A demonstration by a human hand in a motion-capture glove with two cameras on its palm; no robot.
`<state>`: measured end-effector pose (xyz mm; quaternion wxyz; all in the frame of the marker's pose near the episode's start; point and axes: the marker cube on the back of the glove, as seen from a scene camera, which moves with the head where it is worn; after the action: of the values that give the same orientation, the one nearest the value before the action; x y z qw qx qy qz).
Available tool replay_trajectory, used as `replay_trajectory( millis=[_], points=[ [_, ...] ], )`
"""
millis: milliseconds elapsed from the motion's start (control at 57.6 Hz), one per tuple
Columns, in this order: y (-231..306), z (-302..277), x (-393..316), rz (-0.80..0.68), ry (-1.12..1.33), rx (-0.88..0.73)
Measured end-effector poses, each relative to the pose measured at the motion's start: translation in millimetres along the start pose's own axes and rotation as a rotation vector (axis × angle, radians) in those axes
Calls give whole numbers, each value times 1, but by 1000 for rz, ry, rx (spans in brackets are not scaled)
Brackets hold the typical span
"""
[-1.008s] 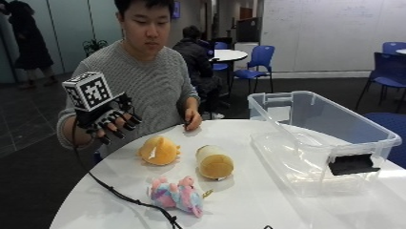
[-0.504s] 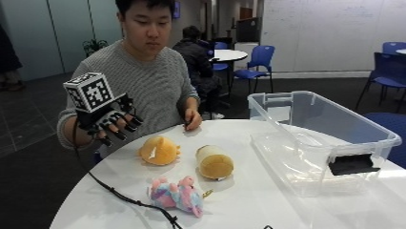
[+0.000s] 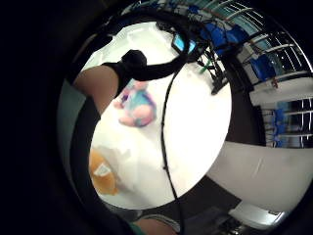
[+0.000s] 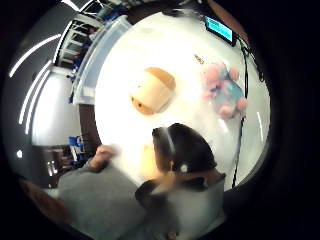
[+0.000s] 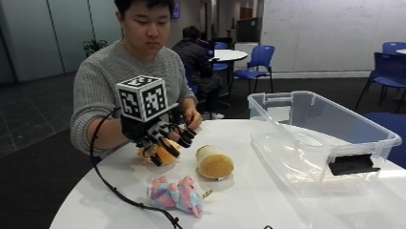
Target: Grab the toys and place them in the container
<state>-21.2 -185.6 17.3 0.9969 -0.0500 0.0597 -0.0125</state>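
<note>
The gloved right hand has come forward from the table's edge and now hangs directly over the orange plush toy, where half a second ago it was held up off to the side of it. Its fingers are spread and bent downward, holding nothing; whether the fingertips already touch the orange toy cannot be told from the outside view, since the hand covers most of it. Just beside the hand, on its thumb side, lies the round tan plush toy on the white table. Nearer the camera than the hand, well apart from the fingers, lies the pink-and-blue plush toy. The clear plastic container stands on the table beyond the tan toy, farthest from the hand, with its lid off. The person's bare hand rests at the table's edge just behind the gloved one. In the thumb-side palm view the tan toy and the pink-and-blue toy lie apart on the table, the container's rim past them.
</note>
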Motion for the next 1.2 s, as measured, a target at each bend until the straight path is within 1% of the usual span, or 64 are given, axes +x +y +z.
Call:
replay_trajectory(
  millis=[243, 486, 591, 747, 938, 1025, 1095, 1199],
  points=[
    [-40, 38, 11, 72, 26, -98],
    [-68, 102, 29, 230, 81, -280],
    [-70, 115, 28, 274, 122, -203],
    [-71, 121, 19, 276, 185, -40],
    [-74, 121, 20, 263, 164, -31],
    [-78, 109, 18, 246, 126, -47],
    [-84, 83, 12, 233, 48, -19],
    [-100, 12, 0, 166, -34, 85]
  ],
)
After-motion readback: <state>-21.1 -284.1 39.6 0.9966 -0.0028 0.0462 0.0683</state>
